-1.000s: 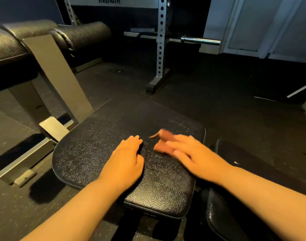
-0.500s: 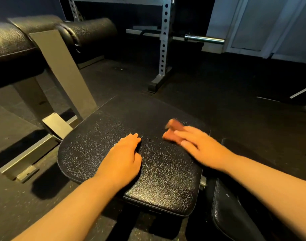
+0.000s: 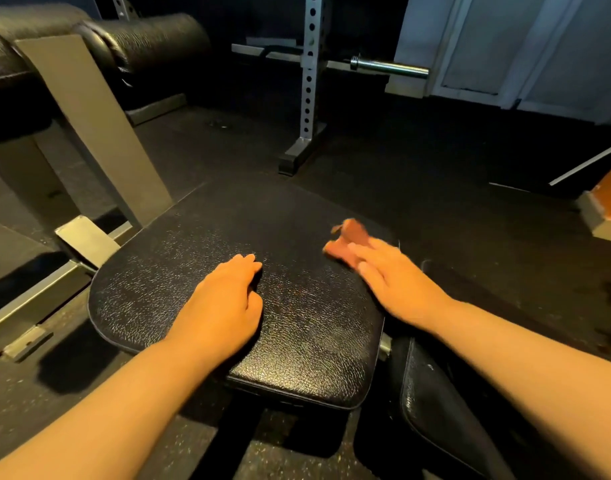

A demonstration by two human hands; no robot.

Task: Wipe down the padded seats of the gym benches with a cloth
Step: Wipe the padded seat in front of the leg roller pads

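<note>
A black padded bench seat [image 3: 179, 271] with a pebbled, shiny surface fills the middle of the view. My left hand [image 3: 224, 303] lies on its centre, fingers loosely bent, holding nothing. My right hand [image 3: 394, 278] presses a small reddish-brown cloth [image 3: 345, 240] against the seat near its far right edge with straight fingers; the cloth is blurred and partly covered by those fingers. A second black pad [image 3: 432, 403] slopes down at the lower right, beside the seat.
Black roller pads [image 3: 151, 39] on a grey metal frame [image 3: 89, 109] stand at the left. A perforated rack upright [image 3: 309, 81] and a barbell end [image 3: 390, 67] are behind the seat. An orange-topped block [image 3: 609, 209] sits at the right on the dark rubber floor.
My right hand has slid the cloth from the middle of the seat outward to its far right edge. My left hand has stayed resting on the seat.
</note>
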